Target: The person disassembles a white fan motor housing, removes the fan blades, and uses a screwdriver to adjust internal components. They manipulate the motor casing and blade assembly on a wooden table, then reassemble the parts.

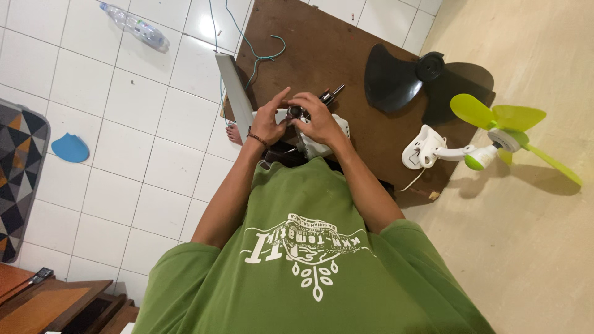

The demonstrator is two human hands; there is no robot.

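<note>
Down below the camera, two hands meet over a brown wooden board (322,43). The left hand (270,120) has a dark band on its wrist, and its fingers curl around a small dark round part (294,112). The right hand (320,119) also pinches that part from the other side. Under the hands sits a white fan body (315,143), resting at the near edge of the board. A black fan blade (391,78) lies farther out on the board. Near the right side stands a small white fan with green blades (495,127). A clear plastic bottle (136,26) lies on the white tile floor (124,124), well apart from the hands. A thin blue-green wire (260,49) curls across the board's far end.
</note>
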